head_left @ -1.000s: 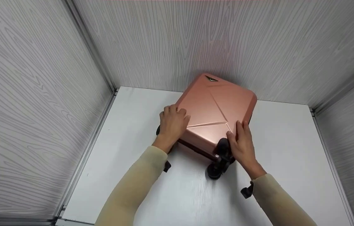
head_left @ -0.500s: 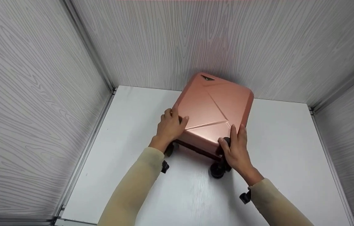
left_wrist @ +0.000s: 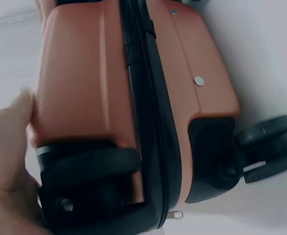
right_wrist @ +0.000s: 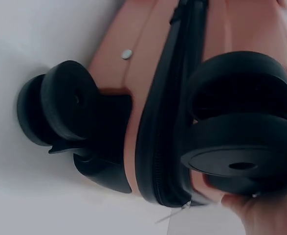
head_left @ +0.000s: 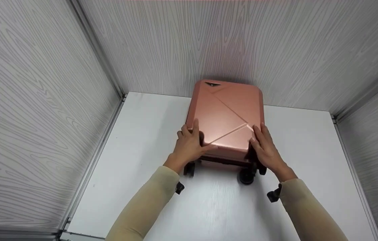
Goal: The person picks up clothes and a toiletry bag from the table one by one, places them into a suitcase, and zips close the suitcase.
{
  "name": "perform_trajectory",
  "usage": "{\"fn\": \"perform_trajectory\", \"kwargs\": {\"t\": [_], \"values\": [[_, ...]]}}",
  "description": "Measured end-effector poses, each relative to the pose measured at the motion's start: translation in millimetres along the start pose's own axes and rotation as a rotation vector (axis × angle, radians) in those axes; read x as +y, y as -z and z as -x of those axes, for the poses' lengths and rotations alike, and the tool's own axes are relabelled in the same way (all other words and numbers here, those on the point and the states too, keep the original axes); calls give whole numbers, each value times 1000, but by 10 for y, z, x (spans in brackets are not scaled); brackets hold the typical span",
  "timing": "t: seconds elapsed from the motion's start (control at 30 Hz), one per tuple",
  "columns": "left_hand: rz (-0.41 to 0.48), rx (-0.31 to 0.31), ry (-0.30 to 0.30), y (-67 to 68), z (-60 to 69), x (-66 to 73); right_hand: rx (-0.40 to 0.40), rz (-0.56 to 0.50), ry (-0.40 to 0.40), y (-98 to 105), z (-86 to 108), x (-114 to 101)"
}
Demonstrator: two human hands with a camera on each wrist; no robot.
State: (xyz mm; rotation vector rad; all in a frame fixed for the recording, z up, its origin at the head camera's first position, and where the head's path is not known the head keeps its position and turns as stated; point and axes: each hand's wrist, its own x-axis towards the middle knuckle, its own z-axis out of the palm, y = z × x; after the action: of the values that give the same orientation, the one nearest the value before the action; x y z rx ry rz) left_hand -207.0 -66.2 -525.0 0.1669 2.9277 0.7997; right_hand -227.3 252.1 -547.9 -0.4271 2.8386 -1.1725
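Note:
A rose-pink hard-shell suitcase point(head_left: 226, 113) lies flat on the white table, its far end near the back wall and its wheeled end toward me. My left hand point(head_left: 188, 144) holds the near left corner, thumb along the near edge and fingers over the left side. At the near right corner, my right hand point(head_left: 266, 150) grips the shell beside a wheel. In the left wrist view, a black zipper band point(left_wrist: 145, 88) runs between the two shells. Black twin wheels point(right_wrist: 241, 117) stand close to the right thumb in the right wrist view. Some fingertips are hidden behind the case.
The white tabletop point(head_left: 135, 134) extends around the suitcase. A wood-grain back wall point(head_left: 162, 43) rises behind it. Side walls stand at left point(head_left: 35, 117) and right point(head_left: 373, 150). Dark wrist-worn devices point(head_left: 273, 194) hang under the sleeves.
The suitcase has turned on the table from a slant to nearly straight, its far end swinging left and its wheeled end right. Both hands stay at its near corners, having shifted their holds.

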Motion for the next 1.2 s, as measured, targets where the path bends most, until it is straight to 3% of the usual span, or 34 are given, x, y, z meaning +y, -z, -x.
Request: {"fn": "perform_trajectory", "kwargs": {"t": [0.13,0.33,0.6,0.87,1.1,1.2], "values": [[16,-45,-3,-38,5,29,-29,-53,-7,103,-109,87],[111,-11,33,-50,-41,32,-46,-109,-28,131,-192,116],[130,6,11,-58,-84,73,-1,-138,-39,167,-172,173],[145,28,14,-67,-128,102,18,-229,-196,201,-138,253],[167,28,-4,-42,-154,111,31,-474,-211,283,-91,395],[158,28,-2,-35,-147,119,37,-563,-267,277,-78,504]]}}
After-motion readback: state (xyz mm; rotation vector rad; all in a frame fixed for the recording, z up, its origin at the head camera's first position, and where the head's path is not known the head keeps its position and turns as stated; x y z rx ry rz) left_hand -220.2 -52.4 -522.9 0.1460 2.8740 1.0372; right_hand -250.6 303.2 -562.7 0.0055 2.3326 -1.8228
